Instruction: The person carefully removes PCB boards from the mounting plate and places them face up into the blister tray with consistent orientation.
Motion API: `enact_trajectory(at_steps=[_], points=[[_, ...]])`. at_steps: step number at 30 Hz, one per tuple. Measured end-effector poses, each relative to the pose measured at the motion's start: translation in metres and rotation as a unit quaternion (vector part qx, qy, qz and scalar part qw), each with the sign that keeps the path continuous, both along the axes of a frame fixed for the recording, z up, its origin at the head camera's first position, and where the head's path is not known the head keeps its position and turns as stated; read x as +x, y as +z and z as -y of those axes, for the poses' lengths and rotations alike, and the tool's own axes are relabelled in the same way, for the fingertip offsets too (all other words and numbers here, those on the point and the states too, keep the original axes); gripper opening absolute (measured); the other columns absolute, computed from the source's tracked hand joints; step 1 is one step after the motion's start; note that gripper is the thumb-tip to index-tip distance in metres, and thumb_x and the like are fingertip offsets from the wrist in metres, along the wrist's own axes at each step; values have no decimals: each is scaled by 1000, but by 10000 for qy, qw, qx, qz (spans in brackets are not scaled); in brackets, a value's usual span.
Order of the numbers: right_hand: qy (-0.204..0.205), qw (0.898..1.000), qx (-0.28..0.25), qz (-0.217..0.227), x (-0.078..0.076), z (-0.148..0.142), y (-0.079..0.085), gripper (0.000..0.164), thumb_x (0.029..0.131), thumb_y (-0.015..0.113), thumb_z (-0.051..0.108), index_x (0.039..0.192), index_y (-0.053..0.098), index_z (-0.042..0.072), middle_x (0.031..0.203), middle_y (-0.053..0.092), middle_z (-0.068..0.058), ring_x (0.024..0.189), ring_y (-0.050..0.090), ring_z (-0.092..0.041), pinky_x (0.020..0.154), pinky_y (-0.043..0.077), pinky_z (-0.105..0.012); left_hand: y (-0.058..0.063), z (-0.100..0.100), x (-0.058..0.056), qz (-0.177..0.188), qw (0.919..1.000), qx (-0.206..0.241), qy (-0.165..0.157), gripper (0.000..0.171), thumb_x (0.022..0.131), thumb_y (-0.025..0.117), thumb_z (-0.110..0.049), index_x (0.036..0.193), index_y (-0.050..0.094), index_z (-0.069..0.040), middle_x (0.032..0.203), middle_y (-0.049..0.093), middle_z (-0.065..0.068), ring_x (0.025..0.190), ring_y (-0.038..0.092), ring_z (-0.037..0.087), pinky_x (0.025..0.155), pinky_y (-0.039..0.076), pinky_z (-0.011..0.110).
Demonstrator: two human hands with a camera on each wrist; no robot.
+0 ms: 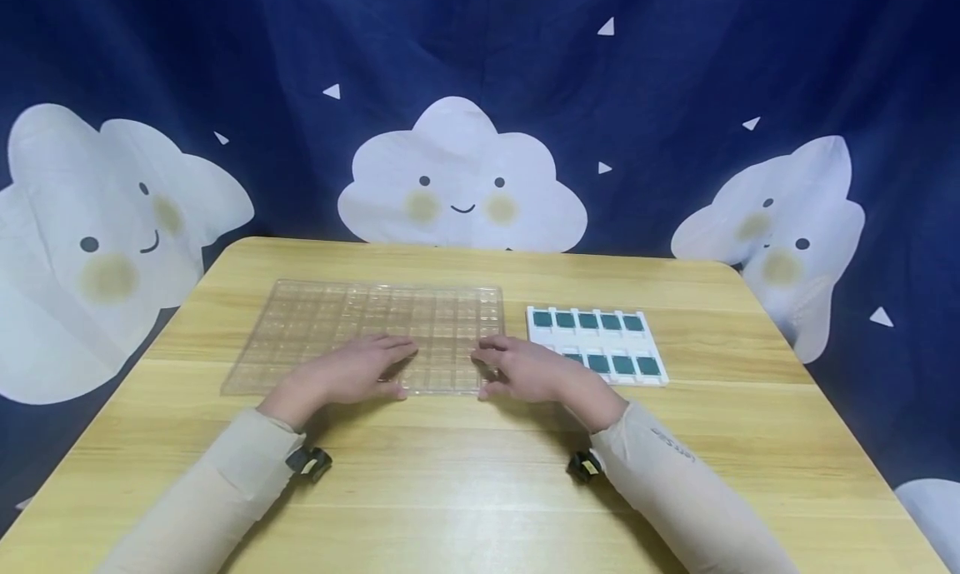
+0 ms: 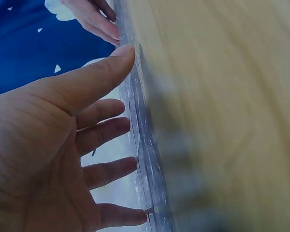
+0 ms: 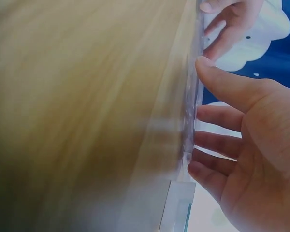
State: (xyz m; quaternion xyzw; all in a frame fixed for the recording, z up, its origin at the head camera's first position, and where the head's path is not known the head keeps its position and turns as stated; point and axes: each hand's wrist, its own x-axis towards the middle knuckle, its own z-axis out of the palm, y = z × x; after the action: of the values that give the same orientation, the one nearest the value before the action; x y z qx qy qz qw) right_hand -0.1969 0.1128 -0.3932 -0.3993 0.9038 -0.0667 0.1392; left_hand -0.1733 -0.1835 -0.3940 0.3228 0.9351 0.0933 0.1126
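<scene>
A clear plastic tray [image 1: 307, 320], divided into a grid of small compartments, lies flat on the wooden table. My left hand [image 1: 356, 371] rests on its front middle part with the fingers spread and the thumb at the front edge. Over its front right part, my right hand [image 1: 536, 369] touches it with fingertips and thumb, the palm facing inward. In the left wrist view the fingertips of the left hand [image 2: 43, 130] meet the tray's surface [image 2: 147, 159]. The right wrist view shows the right hand [image 3: 268, 140] with its fingers lightly bent against the tray [image 3: 193, 111].
Just right of the tray lies a white holder [image 1: 585, 340] with two rows of green square pieces [image 1: 589, 321], its front left part hidden by my right hand. Behind the table [image 1: 480, 482] hangs a dark blue curtain [image 1: 285, 41] printed with clouds.
</scene>
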Motion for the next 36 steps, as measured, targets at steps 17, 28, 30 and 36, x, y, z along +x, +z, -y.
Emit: enact_trajectory(at_steps=[17,28,30,36], points=[[6,9997,-105,203,8,-17,6,74,88,68,46,147,44,7,152,36,-19,138,36,-35,112,32,-47,0,-19,5,-5,10000,41,-38,78,90,67,-45,147,39,0,151,38,19,138,34,40,113,25,56],[99,9997,-223,-84,12,-24,6,73,87,69,46,144,48,6,149,41,-19,134,42,-35,110,36,-46,3,-25,6,82,9999,-1,67,80,88,69,-44,148,38,-1,152,37,18,139,32,39,113,25,57],[79,9994,-334,-82,12,-27,8,73,87,69,45,144,47,6,148,42,-19,133,43,-36,109,36,-47,2,-25,6,85,9999,-17,64,80,88,68,-45,148,38,-1,152,37,18,139,32,39,113,25,57],[-353,9963,-769,-156,10,-47,16,68,89,70,40,144,48,7,147,45,-15,133,43,-34,110,36,-47,2,-22,4,32,10000,5,28,80,88,69,-45,147,39,1,151,38,18,139,34,38,114,25,52]])
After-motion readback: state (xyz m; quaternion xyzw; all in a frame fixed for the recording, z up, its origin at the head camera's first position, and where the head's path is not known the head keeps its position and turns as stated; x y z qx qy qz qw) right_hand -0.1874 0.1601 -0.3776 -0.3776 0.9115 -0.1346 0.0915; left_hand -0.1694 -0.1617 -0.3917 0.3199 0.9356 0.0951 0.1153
